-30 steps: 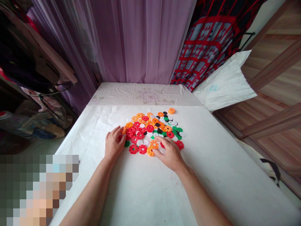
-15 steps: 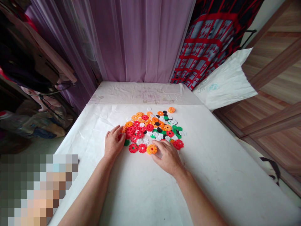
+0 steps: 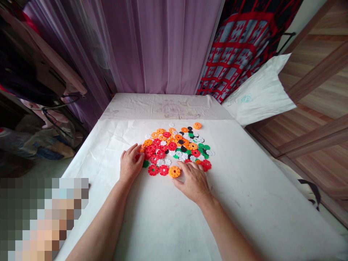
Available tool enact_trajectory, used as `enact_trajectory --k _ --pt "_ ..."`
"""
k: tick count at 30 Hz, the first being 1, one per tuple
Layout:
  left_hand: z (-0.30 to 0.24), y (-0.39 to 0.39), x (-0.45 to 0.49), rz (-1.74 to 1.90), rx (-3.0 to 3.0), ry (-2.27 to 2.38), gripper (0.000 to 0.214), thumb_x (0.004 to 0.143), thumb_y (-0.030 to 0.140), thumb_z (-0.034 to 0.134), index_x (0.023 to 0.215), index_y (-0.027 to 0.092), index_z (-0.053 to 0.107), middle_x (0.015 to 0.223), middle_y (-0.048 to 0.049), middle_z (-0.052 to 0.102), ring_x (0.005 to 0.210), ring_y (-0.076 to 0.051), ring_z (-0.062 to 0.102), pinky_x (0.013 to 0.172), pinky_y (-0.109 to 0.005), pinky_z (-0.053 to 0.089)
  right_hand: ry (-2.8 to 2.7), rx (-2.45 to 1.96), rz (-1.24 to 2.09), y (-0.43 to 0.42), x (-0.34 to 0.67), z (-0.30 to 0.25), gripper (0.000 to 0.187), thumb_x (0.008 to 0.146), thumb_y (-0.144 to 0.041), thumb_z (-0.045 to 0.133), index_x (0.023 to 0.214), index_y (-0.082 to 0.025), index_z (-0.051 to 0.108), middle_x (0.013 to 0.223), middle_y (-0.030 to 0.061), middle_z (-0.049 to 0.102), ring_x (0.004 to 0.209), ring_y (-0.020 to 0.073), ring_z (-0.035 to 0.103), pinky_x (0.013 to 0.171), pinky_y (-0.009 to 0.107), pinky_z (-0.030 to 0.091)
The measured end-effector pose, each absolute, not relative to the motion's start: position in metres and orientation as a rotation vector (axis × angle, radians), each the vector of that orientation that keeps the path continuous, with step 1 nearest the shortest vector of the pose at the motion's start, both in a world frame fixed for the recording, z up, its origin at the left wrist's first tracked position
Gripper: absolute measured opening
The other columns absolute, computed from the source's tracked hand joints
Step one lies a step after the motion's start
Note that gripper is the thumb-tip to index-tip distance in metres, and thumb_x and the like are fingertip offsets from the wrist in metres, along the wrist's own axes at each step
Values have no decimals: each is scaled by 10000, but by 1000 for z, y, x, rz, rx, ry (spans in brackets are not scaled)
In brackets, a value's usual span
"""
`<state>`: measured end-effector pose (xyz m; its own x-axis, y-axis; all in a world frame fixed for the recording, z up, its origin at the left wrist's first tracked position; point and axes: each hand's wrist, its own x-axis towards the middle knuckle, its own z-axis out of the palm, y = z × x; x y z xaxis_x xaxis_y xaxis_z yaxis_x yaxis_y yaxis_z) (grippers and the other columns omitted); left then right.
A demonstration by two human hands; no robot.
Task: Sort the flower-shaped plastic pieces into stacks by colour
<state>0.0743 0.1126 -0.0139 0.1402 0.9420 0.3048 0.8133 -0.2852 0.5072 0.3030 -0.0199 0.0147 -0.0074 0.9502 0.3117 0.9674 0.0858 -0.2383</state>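
Observation:
Notched flower-shaped plastic discs in red, orange, white, green and black form a loose pile [image 3: 157,146] on the white-covered table. My left hand [image 3: 131,162] rests at the pile's left edge, fingers stretched out and thumb apart, beside orange and red discs and a green disc [image 3: 146,164]. At the near edge lies a small stack of orange discs [image 3: 174,172]. My right hand [image 3: 194,181] is just right of that stack, its thumb and index finger parted and not closed on it. The other right fingers reach toward red discs [image 3: 207,165], partly hiding some.
A second small orange stack [image 3: 197,125] sits behind the pile. The table [image 3: 163,224] has a creased white cover. Purple curtains [image 3: 160,47] hang behind it, a white bag [image 3: 261,92] stands at the right, and clothes [image 3: 24,69] hang on the left.
My right thumb and index finger have come away from the near orange stack, which stays in place. My left hand keeps nearly the same position. The whole view has shifted slightly.

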Motion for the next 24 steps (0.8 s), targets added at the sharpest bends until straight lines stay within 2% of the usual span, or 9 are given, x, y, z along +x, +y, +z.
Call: enact_trajectory --k 11,17,24 --pt "-12 112 74 822 2185 1722 423 892 369 482 1253 211 636 1381 -124 611 1258 -296 580 1128 -538 348 -1957 -1850 -77 -19 307 16 401 825 -375 666 1181 -198 616 957 67 720 921 259 605 819 381 418" --pt "-13 114 73 847 2197 1714 420 893 377 471 1238 211 643 1375 -124 615 1231 -292 598 1118 -525 362 -1756 -1891 -198 -19 366 7 203 868 -278 556 1002 -207 691 1051 96 712 978 250 631 860 380 482" --pt "-14 115 72 858 2219 1700 431 894 394 461 1235 207 646 1370 -124 619 1219 -289 605 1095 -511 389 -1771 -1883 -209 -28 402 -3 268 837 -307 593 1055 -222 725 1112 92 699 996 252 639 885 394 521"
